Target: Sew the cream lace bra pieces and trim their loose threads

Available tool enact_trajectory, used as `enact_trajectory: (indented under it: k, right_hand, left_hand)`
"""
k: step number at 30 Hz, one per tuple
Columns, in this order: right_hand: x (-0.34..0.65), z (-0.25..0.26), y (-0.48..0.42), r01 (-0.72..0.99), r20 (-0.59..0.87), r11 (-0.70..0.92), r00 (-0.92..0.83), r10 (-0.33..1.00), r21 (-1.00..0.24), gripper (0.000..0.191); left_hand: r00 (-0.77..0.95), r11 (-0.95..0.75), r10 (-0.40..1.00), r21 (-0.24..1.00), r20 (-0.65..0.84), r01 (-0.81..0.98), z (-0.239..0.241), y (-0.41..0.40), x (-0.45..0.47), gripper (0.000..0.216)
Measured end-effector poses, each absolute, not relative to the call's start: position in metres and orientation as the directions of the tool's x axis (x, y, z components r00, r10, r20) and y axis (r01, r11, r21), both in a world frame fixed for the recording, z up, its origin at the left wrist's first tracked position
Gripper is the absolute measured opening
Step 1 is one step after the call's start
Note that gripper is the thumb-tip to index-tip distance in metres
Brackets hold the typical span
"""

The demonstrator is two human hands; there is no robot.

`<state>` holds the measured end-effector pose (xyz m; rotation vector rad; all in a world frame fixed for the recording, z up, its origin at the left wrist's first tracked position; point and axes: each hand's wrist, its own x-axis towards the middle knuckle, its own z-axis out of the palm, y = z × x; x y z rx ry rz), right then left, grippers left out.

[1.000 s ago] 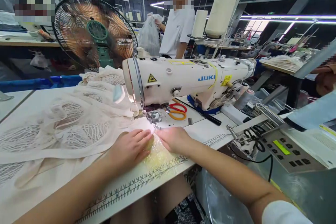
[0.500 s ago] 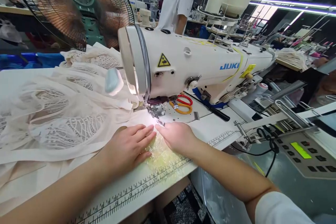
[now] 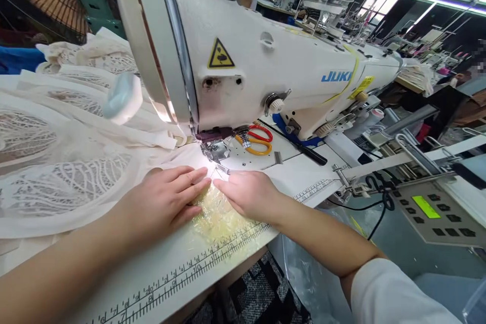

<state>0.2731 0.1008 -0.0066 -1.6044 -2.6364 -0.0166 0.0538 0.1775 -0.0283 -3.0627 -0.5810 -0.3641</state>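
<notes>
- Two bare hands work close together on the desk (image 3: 167, 255), their fingertips just short of the metal presser foot (image 3: 212, 151) of the sewing machine (image 3: 246, 61).
- Most of the cream cloth (image 3: 76, 149) lies to the left of the left hand (image 3: 170, 195) and beyond it; a narrower, brightly lit part reaches right, to the foot, just ahead of the fingertips.
- Its long run goes from the left edge of the view toward the needle area, so the left hand is nearer to the bulk; the right hand (image 3: 248, 192) is just beside the slim metal guide (image 3: 223, 168) at the foot.
- The left hand lies palm down, fingers flat and nearly side by side, thumb a little apart.
- The right hand is curled, thumb and forefinger toward the left fingertips; whether it pinches the cloth's edge, I cannot tell.
- The cloth looks thin and sheer, loosely folded, with openwork panels of branching white lines framed by smooth bands.
- Shiny yellowish film (image 3: 220, 217) lies between the hands, on the near side.
</notes>
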Motion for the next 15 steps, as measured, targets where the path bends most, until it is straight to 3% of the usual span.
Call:
enact_trajectory:
  k: [5,11,15]
  right_hand:
    - [0.276,-0.011,0.102,0.875,0.088,0.483,-0.479,0.873,-0.026,0.023]
    - [0.277,-0.013,0.104,0.866,0.115,0.497,-0.490,0.864,-0.049,0.020]
    - [0.278,-0.013,0.104,0.868,0.107,0.492,-0.484,0.869,-0.065,0.018]
  left_hand:
    - [0.902,-0.938,0.344,0.055,0.260,0.342,-0.030,0.181,0.052,0.047]
    - [0.906,-0.924,0.379,0.128,0.188,0.360,-0.021,0.189,0.052,0.048]
    - [0.917,-0.932,0.361,0.108,0.170,0.347,-0.020,0.197,0.050,0.047]
